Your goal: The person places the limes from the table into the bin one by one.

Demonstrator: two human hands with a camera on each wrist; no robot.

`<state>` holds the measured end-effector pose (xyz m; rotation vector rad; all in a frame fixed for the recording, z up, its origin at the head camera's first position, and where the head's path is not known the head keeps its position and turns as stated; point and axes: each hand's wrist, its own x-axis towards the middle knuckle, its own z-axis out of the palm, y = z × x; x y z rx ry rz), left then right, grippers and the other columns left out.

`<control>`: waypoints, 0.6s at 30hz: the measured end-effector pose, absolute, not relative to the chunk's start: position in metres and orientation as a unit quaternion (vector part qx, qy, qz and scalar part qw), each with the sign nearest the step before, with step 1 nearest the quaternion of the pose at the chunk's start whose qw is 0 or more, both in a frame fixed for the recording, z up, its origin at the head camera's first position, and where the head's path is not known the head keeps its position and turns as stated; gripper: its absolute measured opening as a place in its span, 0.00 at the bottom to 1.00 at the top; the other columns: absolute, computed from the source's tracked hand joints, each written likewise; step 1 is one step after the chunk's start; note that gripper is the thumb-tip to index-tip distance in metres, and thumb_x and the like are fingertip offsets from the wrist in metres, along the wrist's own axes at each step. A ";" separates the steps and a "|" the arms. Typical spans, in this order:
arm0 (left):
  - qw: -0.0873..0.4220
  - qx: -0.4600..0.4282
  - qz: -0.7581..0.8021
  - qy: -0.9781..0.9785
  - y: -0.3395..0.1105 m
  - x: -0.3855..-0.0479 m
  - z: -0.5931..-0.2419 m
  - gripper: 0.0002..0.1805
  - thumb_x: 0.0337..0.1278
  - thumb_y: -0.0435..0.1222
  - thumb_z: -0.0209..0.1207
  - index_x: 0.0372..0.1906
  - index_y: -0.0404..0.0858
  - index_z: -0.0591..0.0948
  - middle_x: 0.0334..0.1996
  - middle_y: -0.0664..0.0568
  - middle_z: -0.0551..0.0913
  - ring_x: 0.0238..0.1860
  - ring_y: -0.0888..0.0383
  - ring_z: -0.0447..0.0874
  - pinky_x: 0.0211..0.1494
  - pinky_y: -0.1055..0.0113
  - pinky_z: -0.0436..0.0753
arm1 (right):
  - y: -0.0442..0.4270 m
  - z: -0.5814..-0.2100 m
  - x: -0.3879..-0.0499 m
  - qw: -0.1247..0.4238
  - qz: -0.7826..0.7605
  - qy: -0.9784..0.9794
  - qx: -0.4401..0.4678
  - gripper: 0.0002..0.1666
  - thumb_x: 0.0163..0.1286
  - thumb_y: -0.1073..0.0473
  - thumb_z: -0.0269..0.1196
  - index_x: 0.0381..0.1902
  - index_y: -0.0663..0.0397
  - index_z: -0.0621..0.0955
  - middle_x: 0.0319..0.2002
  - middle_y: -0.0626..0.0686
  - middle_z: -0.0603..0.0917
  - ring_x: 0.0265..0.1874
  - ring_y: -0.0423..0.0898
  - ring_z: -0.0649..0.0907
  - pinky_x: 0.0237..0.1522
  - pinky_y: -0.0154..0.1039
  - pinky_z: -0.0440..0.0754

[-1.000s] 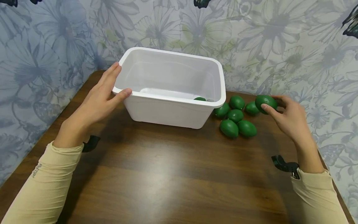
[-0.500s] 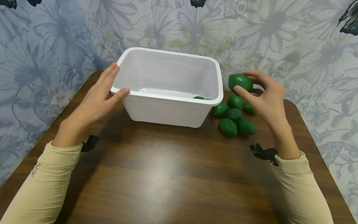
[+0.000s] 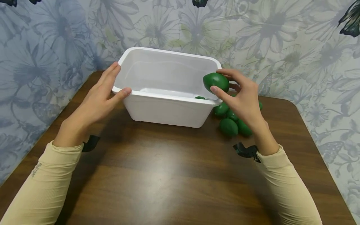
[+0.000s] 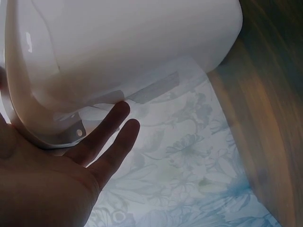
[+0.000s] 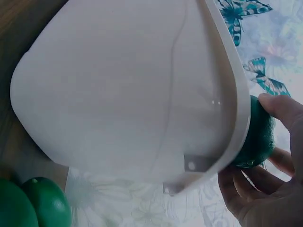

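In the head view, my right hand (image 3: pixel 241 97) holds a dark green lime (image 3: pixel 216 82) between thumb and fingers, over the right end of a white plastic tub (image 3: pixel 163 109). The right wrist view shows this lime (image 5: pixel 259 135) just past the tub's rim (image 5: pixel 242 109). My left hand (image 3: pixel 94 104) rests on the tub's left end, thumb on the front rim. Its fingers look straight and spread in the left wrist view. Inside the tub, part of a lime (image 3: pixel 200 97) shows above the front rim. Several more limes (image 3: pixel 228 127) lie on the table by the tub's right side, partly covered by my right hand.
The brown wooden table (image 3: pixel 157 175) runs under everything. A wall with floral paper (image 3: pixel 174 28) stands close behind the tub. Dark camera mounts (image 3: pixel 246 150) stick out at both wrists.
My right hand has carried the lime leftward and up from right of the loose limes to over the tub's right end. My left hand and the tub have stayed in place.
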<state>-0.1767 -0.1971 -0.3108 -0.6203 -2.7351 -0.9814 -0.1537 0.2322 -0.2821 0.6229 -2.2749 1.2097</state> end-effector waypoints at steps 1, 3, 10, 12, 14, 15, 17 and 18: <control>0.085 -0.209 -0.330 -0.917 -0.197 -0.177 -0.311 0.46 0.78 0.59 0.53 0.87 0.49 0.47 0.87 0.59 0.42 0.86 0.43 0.45 0.80 0.31 0.52 | 0.231 -0.283 -0.154 0.241 0.433 -0.836 0.238 0.28 0.65 0.64 0.77 0.63 0.51 0.85 0.57 0.49 0.89 0.54 0.42 0.87 0.55 0.32 0.85; 0.086 -0.209 -0.329 -0.917 -0.196 -0.177 -0.311 0.46 0.78 0.59 0.53 0.87 0.49 0.48 0.87 0.59 0.42 0.86 0.42 0.46 0.80 0.31 0.53 | 0.228 -0.286 -0.154 0.239 0.407 -0.845 0.252 0.28 0.65 0.62 0.77 0.63 0.49 0.85 0.56 0.48 0.90 0.53 0.43 0.88 0.54 0.32 0.83; 0.090 -0.214 -0.327 -0.916 -0.195 -0.177 -0.310 0.46 0.77 0.60 0.53 0.87 0.48 0.48 0.87 0.58 0.42 0.85 0.41 0.47 0.79 0.31 0.54 | 0.224 -0.299 -0.157 0.235 0.350 -0.862 0.282 0.25 0.68 0.56 0.74 0.62 0.46 0.86 0.54 0.47 0.90 0.46 0.44 0.87 0.48 0.37 0.79; 0.092 -0.215 -0.327 -0.916 -0.195 -0.177 -0.311 0.46 0.77 0.60 0.52 0.87 0.48 0.48 0.87 0.58 0.42 0.85 0.41 0.47 0.80 0.31 0.54 | 0.224 -0.300 -0.159 0.231 0.341 -0.865 0.288 0.23 0.69 0.56 0.73 0.61 0.48 0.86 0.54 0.47 0.90 0.48 0.46 0.87 0.50 0.41 0.80; 0.094 -0.216 -0.325 -0.916 -0.195 -0.176 -0.311 0.47 0.77 0.60 0.52 0.87 0.47 0.48 0.87 0.57 0.42 0.85 0.41 0.47 0.80 0.31 0.54 | 0.224 -0.301 -0.160 0.224 0.330 -0.868 0.295 0.20 0.71 0.56 0.70 0.60 0.50 0.87 0.54 0.49 0.90 0.50 0.48 0.86 0.54 0.46 0.79; 0.095 -0.216 -0.324 -0.916 -0.195 -0.176 -0.311 0.47 0.77 0.60 0.52 0.87 0.46 0.48 0.87 0.56 0.42 0.85 0.41 0.47 0.80 0.31 0.54 | 0.224 -0.302 -0.161 0.220 0.324 -0.870 0.299 0.19 0.72 0.56 0.69 0.59 0.51 0.87 0.53 0.50 0.90 0.50 0.49 0.86 0.56 0.48 0.78; 0.096 -0.215 -0.324 -0.916 -0.196 -0.176 -0.312 0.47 0.77 0.60 0.52 0.87 0.46 0.48 0.87 0.56 0.42 0.85 0.41 0.47 0.80 0.31 0.54 | 0.223 -0.302 -0.162 0.214 0.312 -0.874 0.304 0.17 0.74 0.56 0.66 0.58 0.52 0.87 0.52 0.51 0.90 0.51 0.50 0.85 0.59 0.52 0.76; 0.097 -0.215 -0.324 -0.916 -0.196 -0.176 -0.312 0.47 0.78 0.60 0.52 0.87 0.46 0.48 0.87 0.56 0.42 0.85 0.41 0.47 0.80 0.31 0.54 | 0.223 -0.302 -0.163 0.213 0.306 -0.876 0.304 0.16 0.75 0.56 0.65 0.57 0.53 0.88 0.51 0.52 0.90 0.51 0.51 0.85 0.60 0.53 0.75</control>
